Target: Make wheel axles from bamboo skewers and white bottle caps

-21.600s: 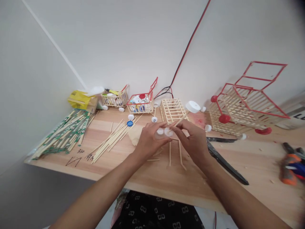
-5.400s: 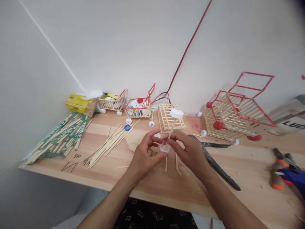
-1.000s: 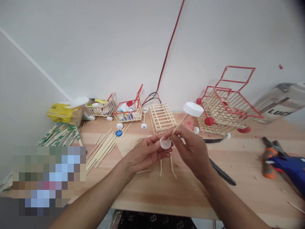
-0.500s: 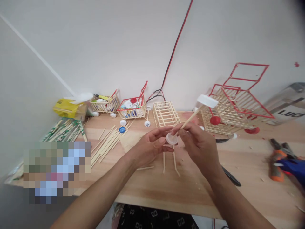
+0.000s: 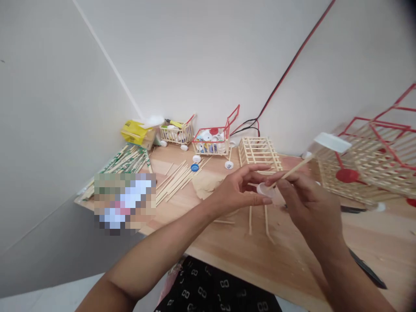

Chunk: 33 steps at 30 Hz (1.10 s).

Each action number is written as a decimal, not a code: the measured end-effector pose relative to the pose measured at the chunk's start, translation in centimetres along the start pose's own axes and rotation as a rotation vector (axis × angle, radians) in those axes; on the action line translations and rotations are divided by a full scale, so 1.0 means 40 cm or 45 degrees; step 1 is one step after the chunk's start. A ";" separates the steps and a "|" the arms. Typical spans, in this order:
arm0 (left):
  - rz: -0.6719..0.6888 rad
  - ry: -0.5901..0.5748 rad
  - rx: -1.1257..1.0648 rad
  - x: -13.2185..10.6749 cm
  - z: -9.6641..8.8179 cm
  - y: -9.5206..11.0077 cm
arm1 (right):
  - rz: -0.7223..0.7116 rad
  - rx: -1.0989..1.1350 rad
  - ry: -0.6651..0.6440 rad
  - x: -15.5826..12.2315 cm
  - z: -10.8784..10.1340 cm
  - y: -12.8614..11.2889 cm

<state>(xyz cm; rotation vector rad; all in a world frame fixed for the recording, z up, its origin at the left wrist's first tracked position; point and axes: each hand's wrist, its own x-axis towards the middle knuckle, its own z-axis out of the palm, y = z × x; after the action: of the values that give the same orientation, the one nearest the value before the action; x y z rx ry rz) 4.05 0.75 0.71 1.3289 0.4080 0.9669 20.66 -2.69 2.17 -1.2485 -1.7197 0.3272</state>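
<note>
My right hand (image 5: 303, 199) pinches a wooden stick (image 5: 297, 167) between thumb and fingers. The stick slants up to the right, and a white bottle cap (image 5: 333, 142) sits on its upper end. At the lower end is a second, translucent white cap (image 5: 264, 190), partly hidden by fingers. My left hand (image 5: 242, 188) closes its thumb and fingers around that lower cap. Beneath the hands, two thin sticks (image 5: 250, 221) lie on the wooden table (image 5: 221, 242). Just behind stands an unpainted stick basket frame (image 5: 260, 151).
Small stick carts (image 5: 211, 143) filled with caps stand along the wall. Larger red-trimmed stick carts (image 5: 364, 160) are at the right. Loose sticks (image 5: 177, 182), a blue cap (image 5: 195, 167) and green-printed stick packs (image 5: 126, 160) lie left. A dark tool (image 5: 367, 268) rests by my right forearm.
The view has swung left, so the scene sits further right. My left thumb has straightened along the lower cap. My right hand still pinches the stick.
</note>
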 end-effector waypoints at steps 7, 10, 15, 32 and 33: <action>0.081 0.056 0.134 -0.003 -0.004 -0.009 | 0.029 -0.040 -0.017 -0.004 0.008 0.006; 0.089 0.067 0.135 -0.003 -0.007 -0.015 | 0.008 -0.082 -0.020 -0.001 0.010 0.005; 0.102 0.054 0.124 -0.002 -0.009 -0.023 | -0.064 -0.164 -0.008 0.004 0.010 0.003; 0.323 0.119 0.558 0.000 -0.014 -0.028 | -0.199 -0.256 0.056 0.004 0.010 0.005; 0.333 0.122 0.586 0.000 -0.013 -0.026 | -0.200 -0.258 0.060 0.005 0.011 0.006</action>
<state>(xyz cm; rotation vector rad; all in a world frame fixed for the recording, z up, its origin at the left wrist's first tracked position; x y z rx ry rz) 4.04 1.12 -0.40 1.7887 0.5625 1.2034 20.44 -2.30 1.88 -1.2440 -1.8318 0.0310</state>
